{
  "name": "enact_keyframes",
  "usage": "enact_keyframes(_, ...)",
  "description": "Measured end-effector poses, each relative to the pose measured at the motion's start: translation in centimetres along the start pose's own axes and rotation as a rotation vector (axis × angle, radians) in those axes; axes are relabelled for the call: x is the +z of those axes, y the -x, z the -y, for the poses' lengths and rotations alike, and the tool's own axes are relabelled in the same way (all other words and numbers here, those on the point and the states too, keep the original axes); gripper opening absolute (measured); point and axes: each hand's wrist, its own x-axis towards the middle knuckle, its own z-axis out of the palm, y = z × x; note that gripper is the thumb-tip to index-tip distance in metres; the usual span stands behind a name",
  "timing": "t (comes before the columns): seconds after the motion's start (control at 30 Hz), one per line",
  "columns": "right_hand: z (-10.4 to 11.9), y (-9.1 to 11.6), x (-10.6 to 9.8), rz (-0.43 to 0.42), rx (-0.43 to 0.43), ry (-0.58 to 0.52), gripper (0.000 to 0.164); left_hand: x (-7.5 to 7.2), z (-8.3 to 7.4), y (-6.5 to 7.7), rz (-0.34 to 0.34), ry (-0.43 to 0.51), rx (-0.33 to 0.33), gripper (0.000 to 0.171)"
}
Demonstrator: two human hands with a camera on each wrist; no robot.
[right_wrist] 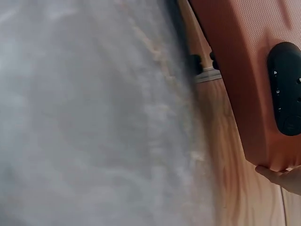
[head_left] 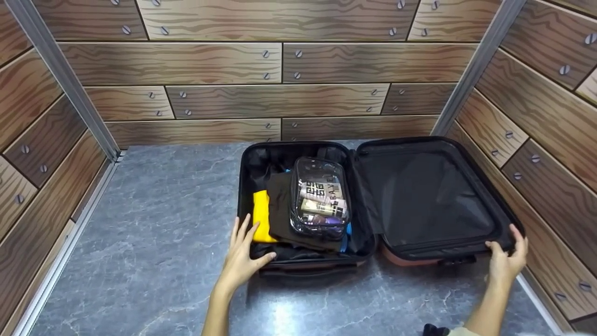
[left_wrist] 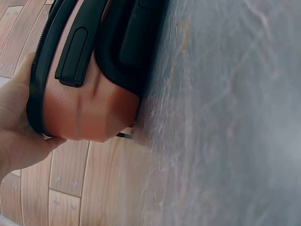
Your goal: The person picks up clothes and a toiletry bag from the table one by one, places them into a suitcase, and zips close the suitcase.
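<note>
An orange-shelled suitcase (head_left: 317, 262) with a black lining lies unfolded. Its left half holds a clear toiletry bag (head_left: 322, 169) of tubes and bottles, dark folded clothing (head_left: 281, 205) and a yellow folded cloth (head_left: 262, 217). My left hand (head_left: 241, 259) rests on the front left corner with fingers spread; the left wrist view shows that hand (left_wrist: 19, 122) beside the orange shell (left_wrist: 84, 115) and black handle. My right hand (head_left: 507, 261) grips the front right corner of the suitcase lid (head_left: 431, 196). In the right wrist view, fingers (right_wrist: 277, 178) touch the shell's lower corner, near a black combination lock (right_wrist: 287, 89).
The suitcase sits on a grey marbled tabletop (head_left: 163, 224). Wood-patterned panels (head_left: 280, 65) wall in the back and both sides, with metal corner strips (head_left: 70, 88). The lid's right edge lies close to the right wall (head_left: 555, 186).
</note>
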Motion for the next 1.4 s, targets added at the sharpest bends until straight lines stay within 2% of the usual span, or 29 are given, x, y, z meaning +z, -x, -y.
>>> enact_keyframes(0.37, 3.8, -0.3, 0.8, 0.013, -0.196, 0.130, 0.061, 0.0, -0.1, 0.0, -0.013, 0.009, 0.009, 0.082)
enact_keyframes(0.63, 5.8, -0.2, 1.7, 0.006, -0.375, 0.306, 0.060, 0.1, 0.1, 0.0, -0.015, -0.003, 0.017, 0.081)
enact_keyframes(0.93, 8.5, 0.8, 3.2, -0.024, -0.514, 0.462, 0.056, 0.0, 0.1, 0.0, -0.026, 0.000, 0.039, 0.080)
enact_keyframes(1.1, 9.7, 1.4, 3.8, -0.041, -0.543, 0.531, 0.056, 0.1, 0.0, -0.1, -0.026, 0.001, 0.047, 0.080)
enact_keyframes(1.27, 11.1, 2.2, 4.7, -0.050, -0.618, 0.570, 0.054, 0.2, 0.0, -0.1, -0.021, 0.017, 0.040, 0.080)
enact_keyframes(1.4, 12.2, 3.1, 5.8, -0.054, -0.712, 0.578, 0.051, 0.3, 0.1, -0.1, -0.016, 0.026, 0.032, 0.079)
